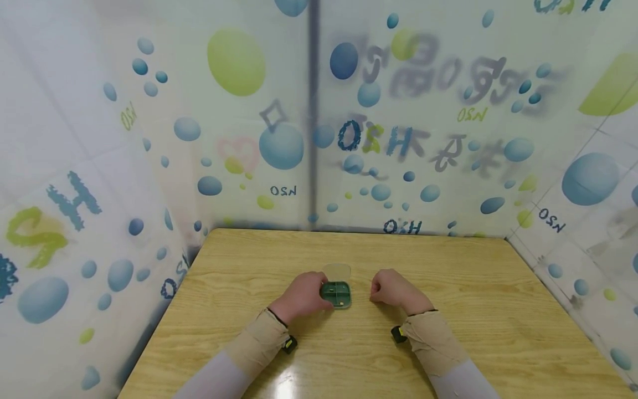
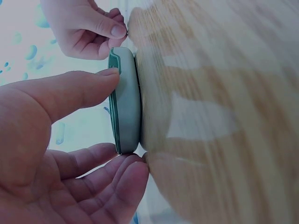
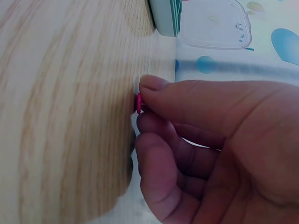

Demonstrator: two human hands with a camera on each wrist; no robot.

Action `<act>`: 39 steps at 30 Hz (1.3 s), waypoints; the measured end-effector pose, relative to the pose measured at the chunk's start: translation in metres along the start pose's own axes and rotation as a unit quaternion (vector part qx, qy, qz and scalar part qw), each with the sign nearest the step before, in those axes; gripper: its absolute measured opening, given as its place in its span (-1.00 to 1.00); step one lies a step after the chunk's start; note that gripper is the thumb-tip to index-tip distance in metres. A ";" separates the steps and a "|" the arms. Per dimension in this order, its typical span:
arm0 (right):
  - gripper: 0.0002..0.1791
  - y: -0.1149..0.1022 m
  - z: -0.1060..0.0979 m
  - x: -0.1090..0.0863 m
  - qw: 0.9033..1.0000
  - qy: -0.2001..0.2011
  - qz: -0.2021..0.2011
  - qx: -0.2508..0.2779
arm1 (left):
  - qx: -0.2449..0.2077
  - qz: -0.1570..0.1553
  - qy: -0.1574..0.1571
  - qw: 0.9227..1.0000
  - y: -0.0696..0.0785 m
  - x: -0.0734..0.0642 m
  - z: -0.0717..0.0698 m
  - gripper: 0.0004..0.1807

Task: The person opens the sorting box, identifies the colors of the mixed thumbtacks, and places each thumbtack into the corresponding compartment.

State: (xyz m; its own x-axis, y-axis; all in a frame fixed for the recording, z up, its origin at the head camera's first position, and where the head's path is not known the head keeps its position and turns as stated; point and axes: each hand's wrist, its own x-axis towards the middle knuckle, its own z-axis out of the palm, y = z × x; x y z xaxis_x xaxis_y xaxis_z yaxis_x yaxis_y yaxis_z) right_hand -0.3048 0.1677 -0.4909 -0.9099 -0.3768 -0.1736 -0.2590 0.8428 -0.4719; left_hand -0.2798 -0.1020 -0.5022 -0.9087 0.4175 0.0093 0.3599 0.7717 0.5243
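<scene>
My left hand [image 1: 302, 296] grips the left side of a small green divided case [image 1: 344, 288] on the table. In the left wrist view the thumb lies on the rim of the case [image 2: 127, 102] and the fingers touch its opposite end. Its clear lid [image 1: 338, 271] stands open at the back. A tiny yellowish thing lies in the near right compartment. To the right of the case, my right hand [image 1: 396, 289] pinches a small pink-red disc-like piece [image 3: 138, 102] between thumb and forefinger, close to the tabletop. The piece is partly hidden by the fingertips, so its kind is unclear.
The wooden table [image 1: 448, 266] reaches back to a printed curtain [image 1: 379, 183] with bubbles and lettering. More of this sheeting stands at the left and right. Small dark cameras [image 1: 399, 334] are strapped at both wrists.
</scene>
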 end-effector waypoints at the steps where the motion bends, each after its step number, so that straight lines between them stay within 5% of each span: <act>1: -0.69 0.000 0.000 0.000 1.000 0.001 0.000 -0.001 | 0.001 0.000 0.000 1.000 0.000 0.000 0.000 -0.44; 19: -0.72 -0.002 -0.003 0.001 1.000 0.003 -0.013 -0.002 | 0.008 0.007 0.002 1.000 -0.001 0.001 -0.001 -0.48; 39: -0.82 0.004 -0.003 0.004 0.997 0.019 -0.044 0.053 | 0.004 0.010 0.004 1.000 -0.001 0.000 0.000 -0.49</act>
State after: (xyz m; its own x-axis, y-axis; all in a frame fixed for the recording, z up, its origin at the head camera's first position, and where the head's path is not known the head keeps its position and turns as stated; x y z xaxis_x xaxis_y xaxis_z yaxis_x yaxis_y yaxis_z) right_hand -0.3105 0.1700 -0.4912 -0.8973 -0.4311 -0.0952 -0.3045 0.7604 -0.5736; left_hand -0.2803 -0.1025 -0.5022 -0.9032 0.4284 0.0272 0.3796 0.7676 0.5164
